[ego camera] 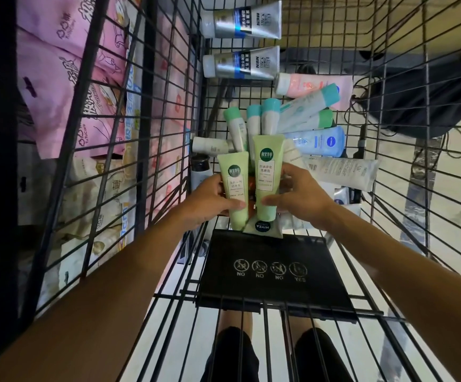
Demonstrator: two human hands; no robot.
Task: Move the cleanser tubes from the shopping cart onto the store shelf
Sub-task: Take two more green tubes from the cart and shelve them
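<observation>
A: Shelving stocked with pink packets (66,78) is seen through the wire side of the shopping cart (146,111); how far is the task judged to have advanced?

B: Little can be counted as done. No cleanser tube is shown on the shelf, and many tubes (301,117) are left heaped on the cart floor, beyond the fingertips. Two silver tubes (241,42) lie farthest out.

A: What is held?

B: Two pale green tubes are gripped upright, caps down. The shorter green tube (236,188) is clasped by the left hand (207,202), thumb across its front, fingers curled behind. The taller green tube (266,172) is pinched by the right hand (301,199), thumb on its lower front, fingers wrapped round its far edge.

A: And between them?

B: The two tubes stand just beside each other; contact cannot be told. A small Nivea tube (262,227) lies below both thumbs.
</observation>
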